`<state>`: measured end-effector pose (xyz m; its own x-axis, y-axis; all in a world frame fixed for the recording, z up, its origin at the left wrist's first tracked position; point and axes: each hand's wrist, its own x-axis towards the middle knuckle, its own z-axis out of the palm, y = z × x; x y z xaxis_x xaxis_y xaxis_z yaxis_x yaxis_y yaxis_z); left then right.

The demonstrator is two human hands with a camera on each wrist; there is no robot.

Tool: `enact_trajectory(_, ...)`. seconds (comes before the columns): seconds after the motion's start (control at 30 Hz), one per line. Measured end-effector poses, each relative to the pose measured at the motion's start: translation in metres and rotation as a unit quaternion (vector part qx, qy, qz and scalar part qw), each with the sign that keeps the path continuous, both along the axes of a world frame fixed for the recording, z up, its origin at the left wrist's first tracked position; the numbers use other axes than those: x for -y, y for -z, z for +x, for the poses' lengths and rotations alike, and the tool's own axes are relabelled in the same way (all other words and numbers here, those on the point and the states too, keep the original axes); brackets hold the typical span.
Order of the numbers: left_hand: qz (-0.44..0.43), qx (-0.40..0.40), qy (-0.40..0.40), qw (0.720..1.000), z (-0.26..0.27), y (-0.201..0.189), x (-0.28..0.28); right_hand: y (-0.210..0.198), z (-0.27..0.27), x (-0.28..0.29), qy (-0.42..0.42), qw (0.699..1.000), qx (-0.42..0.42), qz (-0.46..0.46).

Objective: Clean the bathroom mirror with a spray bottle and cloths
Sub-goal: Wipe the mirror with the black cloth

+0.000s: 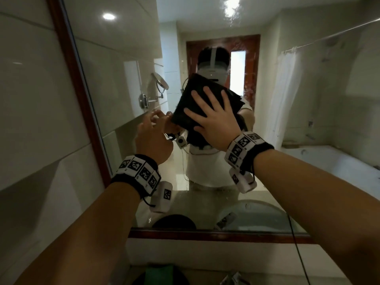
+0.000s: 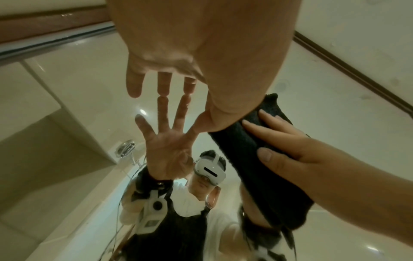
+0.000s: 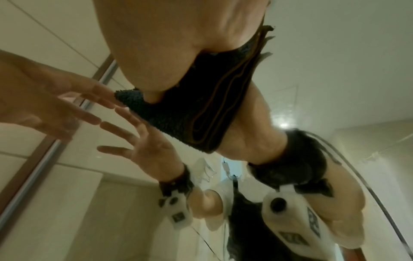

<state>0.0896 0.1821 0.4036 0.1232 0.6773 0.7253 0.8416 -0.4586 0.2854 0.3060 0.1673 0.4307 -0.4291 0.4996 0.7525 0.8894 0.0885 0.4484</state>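
Note:
A folded dark cloth (image 1: 185, 108) lies flat against the bathroom mirror (image 1: 127, 79), just left of its middle. My right hand (image 1: 216, 122) presses on it with straight, spread fingers. In the right wrist view the cloth (image 3: 178, 120) shows its folded layers under the right hand (image 3: 167, 44). My left hand (image 1: 153, 136) is just left of the cloth and holds nothing. In the left wrist view its straight fingertips (image 2: 164, 88) touch the glass beside the cloth (image 2: 252, 159). No spray bottle is in view.
A dark wooden frame (image 1: 82, 95) borders the mirror, with a glossy tiled wall (image 1: 30, 99) to its left. Wet streaks (image 1: 232, 9) shine near the top of the glass. Below, a green object (image 1: 160, 273) sits on the counter, and a black cable (image 1: 298, 254) hangs at the right.

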Motion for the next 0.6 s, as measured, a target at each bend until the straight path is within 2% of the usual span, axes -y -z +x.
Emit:
enact_trajectory(0.17,-0.001,0.025,0.005,1.0,0.007,0.002,0.003,0.017,0.035,0.016,0.013,1.0,-0.002,-0.008)
enact_trajectory(0.27,0.025,0.029,0.004,0.999,0.017,0.007,0.009,0.017,0.063,0.03,0.047,0.997,-0.06,0.021)
enact_trajectory(0.43,0.007,0.001,0.0,1.0,0.042,0.011,0.024,-0.01,0.107,0.046,0.085,0.981,-0.164,0.059)
enact_trajectory(0.6,0.017,-0.019,0.01,1.0,0.063,0.006,0.033,-0.01,0.102,0.045,0.094,0.974,-0.192,0.071)
